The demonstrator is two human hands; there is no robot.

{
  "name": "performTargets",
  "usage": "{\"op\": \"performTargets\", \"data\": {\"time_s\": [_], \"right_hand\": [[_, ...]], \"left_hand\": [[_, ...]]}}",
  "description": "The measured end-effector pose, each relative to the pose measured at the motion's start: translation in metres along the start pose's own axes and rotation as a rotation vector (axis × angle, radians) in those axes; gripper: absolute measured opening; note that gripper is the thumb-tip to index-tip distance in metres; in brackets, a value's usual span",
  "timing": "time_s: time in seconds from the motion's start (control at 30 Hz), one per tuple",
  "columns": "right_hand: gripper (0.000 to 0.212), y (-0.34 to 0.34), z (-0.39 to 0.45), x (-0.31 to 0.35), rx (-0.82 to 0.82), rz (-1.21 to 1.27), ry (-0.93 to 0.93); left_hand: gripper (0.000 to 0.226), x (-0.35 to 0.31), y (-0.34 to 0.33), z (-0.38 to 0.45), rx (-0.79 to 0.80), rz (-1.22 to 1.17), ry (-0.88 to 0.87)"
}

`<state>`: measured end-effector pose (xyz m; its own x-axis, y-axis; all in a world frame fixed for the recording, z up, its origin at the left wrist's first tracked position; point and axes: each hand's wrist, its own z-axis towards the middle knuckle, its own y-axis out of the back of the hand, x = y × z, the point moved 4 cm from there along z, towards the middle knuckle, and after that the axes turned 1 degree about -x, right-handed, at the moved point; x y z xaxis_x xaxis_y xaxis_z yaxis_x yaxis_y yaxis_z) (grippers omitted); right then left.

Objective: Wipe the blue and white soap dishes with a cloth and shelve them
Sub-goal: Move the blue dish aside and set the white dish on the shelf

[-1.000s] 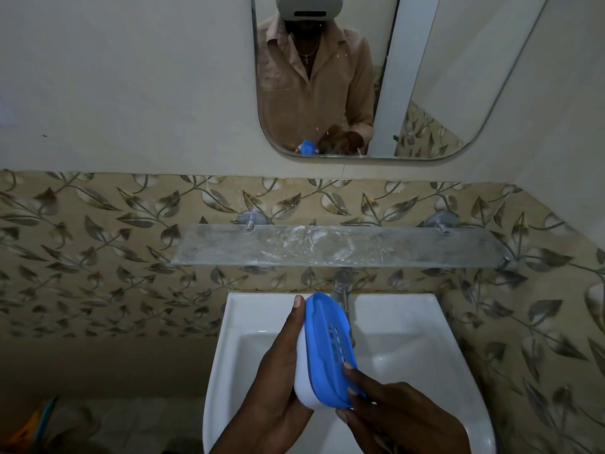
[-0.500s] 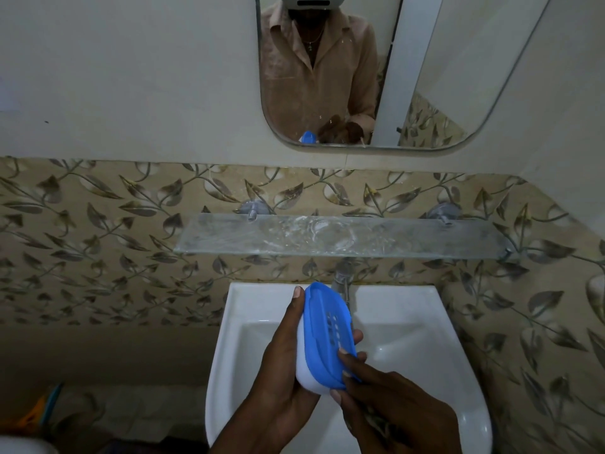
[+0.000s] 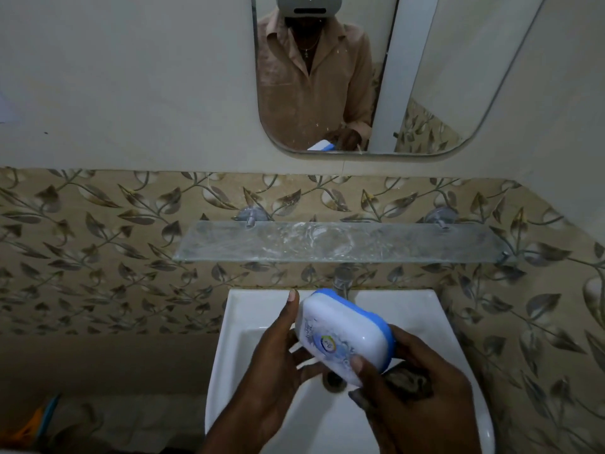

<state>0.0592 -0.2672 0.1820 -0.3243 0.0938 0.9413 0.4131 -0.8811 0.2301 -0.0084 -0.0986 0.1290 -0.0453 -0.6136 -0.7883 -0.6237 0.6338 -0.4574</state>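
A blue and white soap dish is held over the white sink, its white underside with a printed label turned up toward me. My left hand grips its left side, thumb along the edge. My right hand holds its near right corner with the thumb on the white face, and a dark cloth is bunched in that palm. The glass shelf above the sink is bare, with smeared marks.
A metal tap sticks out just behind the dish, under the shelf. A mirror hangs above, reflecting a person in a tan shirt. Leaf-patterned tiles cover the wall. Something orange and blue lies on the floor at lower left.
The dish has been turned over: earlier it stood on edge with its blue slotted top facing right, and now its white underside faces up. Both hands have shifted their grip around it.
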Motion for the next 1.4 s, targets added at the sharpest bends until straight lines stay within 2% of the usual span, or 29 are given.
{"op": "performTargets", "data": {"time_s": [0.07, 0.2, 0.33, 0.4, 0.53, 0.6, 0.7, 0.97, 1.1, 1.23, 1.4], "right_hand": [[0.041, 0.008, 0.016, -0.008, 0.007, 0.172, -0.14], [0.037, 0.026, 0.043, -0.008, 0.098, 0.189, -0.143], [0.073, 0.029, 0.066, -0.006, 0.128, 0.055, -0.121], [0.082, 0.028, 0.081, 0.0, 0.148, -0.055, -0.009], [0.067, 0.033, 0.123, 0.007, 0.077, -0.217, 0.154], [0.068, 0.032, 0.146, 0.007, 0.076, -0.23, 0.131], [0.068, 0.03, 0.175, 0.002, 0.094, -0.215, 0.071], [0.049, 0.019, 0.203, -0.013, 0.163, -0.186, 0.044], [0.05, 0.015, 0.211, -0.022, 0.176, -0.217, 0.003], [0.06, 0.009, 0.217, -0.029, 0.154, -0.326, -0.022], [0.061, 0.004, 0.219, -0.037, 0.179, -0.353, -0.071]], "left_hand": [[0.059, -0.007, 0.005, -0.001, 0.051, 0.135, -0.066], [0.059, -0.019, -0.001, 0.0, 0.084, 0.3, -0.165], [0.058, -0.042, -0.019, 0.009, 0.024, 0.294, -0.201], [0.056, -0.056, -0.029, 0.016, -0.018, 0.26, -0.214], [0.042, -0.085, -0.049, 0.035, -0.063, 0.284, -0.262], [0.037, -0.1, -0.058, 0.044, -0.06, 0.355, -0.339], [0.033, -0.117, -0.065, 0.059, -0.05, 0.6, -0.444], [0.05, -0.136, -0.064, 0.094, -0.054, 1.094, -0.687], [0.064, -0.13, -0.06, 0.106, -0.112, 1.158, -0.697], [0.066, -0.126, -0.056, 0.114, -0.202, 1.239, -0.669], [0.07, -0.121, -0.056, 0.12, -0.315, 1.325, -0.656]]}}
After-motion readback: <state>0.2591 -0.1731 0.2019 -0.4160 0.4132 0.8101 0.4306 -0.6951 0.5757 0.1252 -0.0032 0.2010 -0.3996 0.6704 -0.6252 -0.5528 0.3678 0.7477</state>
